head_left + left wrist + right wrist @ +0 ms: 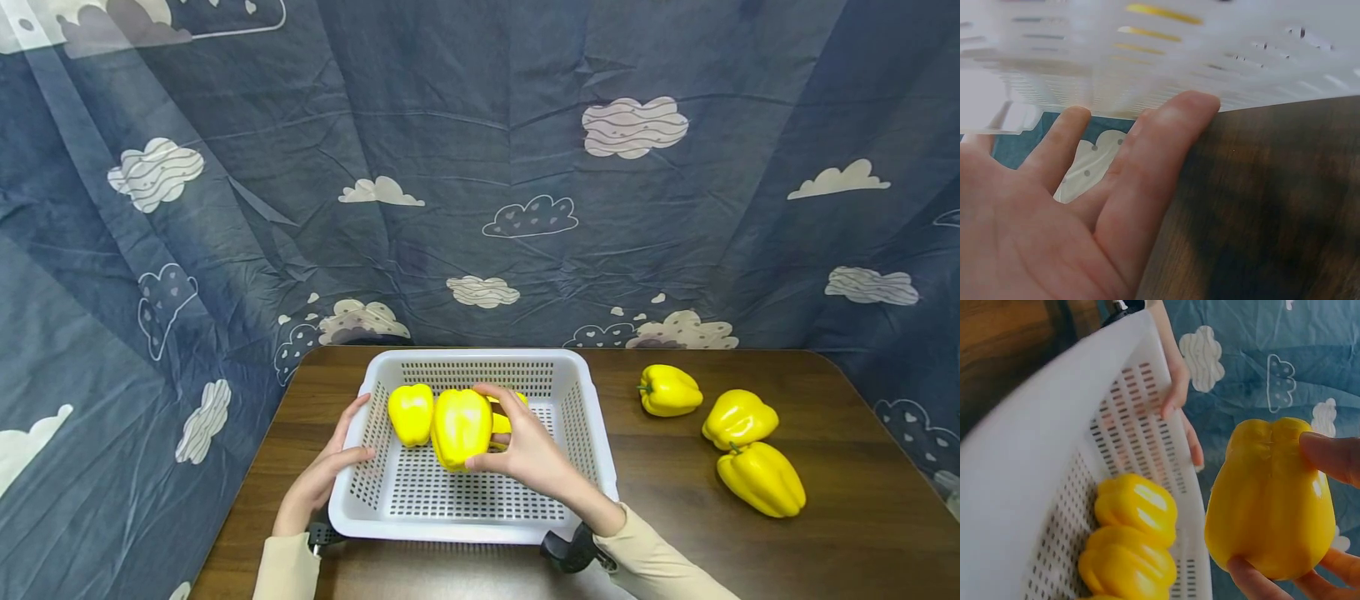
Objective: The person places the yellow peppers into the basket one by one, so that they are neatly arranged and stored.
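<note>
Left hand (318, 479): I see it laid flat against the left outer wall of the white basket (581, 417), fingers straight, grip holding nothing. The left wrist view adds what the head view cannot: fingertips (1188, 106) touching the perforated wall, dark wooden surface (1272, 206) below.

Inside the basket, left part: one yellow pepper (410, 413). The right wrist view shows two peppers lying side by side (1136, 506) (1127, 565); the head view hides most of the second behind the hand.

Right hand (528, 450): grip closed around the held pepper (461, 427), thumb near, fingers far, above the basket's middle.

Right on the surface: three loose peppers (669, 390) (739, 417) (761, 478), well apart from the basket.
</note>
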The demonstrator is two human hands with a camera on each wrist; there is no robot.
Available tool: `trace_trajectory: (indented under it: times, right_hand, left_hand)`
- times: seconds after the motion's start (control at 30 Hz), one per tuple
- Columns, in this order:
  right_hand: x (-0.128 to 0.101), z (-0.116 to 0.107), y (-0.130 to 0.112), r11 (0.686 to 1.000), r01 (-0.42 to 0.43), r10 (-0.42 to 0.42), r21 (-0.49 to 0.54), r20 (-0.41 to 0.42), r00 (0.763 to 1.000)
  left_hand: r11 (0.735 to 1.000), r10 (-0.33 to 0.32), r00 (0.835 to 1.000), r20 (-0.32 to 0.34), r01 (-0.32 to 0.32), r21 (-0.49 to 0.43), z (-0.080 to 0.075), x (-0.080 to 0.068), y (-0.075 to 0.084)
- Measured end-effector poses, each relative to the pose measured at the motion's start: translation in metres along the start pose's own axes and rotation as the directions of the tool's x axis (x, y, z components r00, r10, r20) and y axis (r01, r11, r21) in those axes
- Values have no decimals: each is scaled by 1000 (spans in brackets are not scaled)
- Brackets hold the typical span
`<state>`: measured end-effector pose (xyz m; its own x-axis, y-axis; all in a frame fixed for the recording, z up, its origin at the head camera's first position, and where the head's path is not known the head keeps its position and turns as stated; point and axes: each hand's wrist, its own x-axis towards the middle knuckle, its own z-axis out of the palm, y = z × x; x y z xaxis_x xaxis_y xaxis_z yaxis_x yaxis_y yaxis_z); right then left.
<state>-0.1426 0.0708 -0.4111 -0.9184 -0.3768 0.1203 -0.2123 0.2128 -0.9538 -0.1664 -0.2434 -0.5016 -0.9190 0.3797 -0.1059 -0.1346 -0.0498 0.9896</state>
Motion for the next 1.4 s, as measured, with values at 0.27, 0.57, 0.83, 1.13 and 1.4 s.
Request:
trace_trajectory:
  times: [0.27,0.57,0.83,1.13,1.4]
  right_hand:
    - [3,17,3,1000,11,-11,-5,41,999]
    - [7,37,6,999,-16,17,-29,40,999]
    - [10,51,10,997,-69,71,-42,52,996]
    - [11,68,13,990,-47,53,-131,44,998]
    - [12,79,16,977,-21,31,-213,41,999]
  left_hand:
    - [1000,9,1000,6,-9,9,1,0,0]
    - [1000,-20,999,-39,20,16,2,0,0]
    - [1000,-19,999,-38,20,18,1,0,-2]
    - [999,-41,997,-60,43,22,2,-1,-1]
    - [997,-54,997,-63,57,44,3,-2,1]
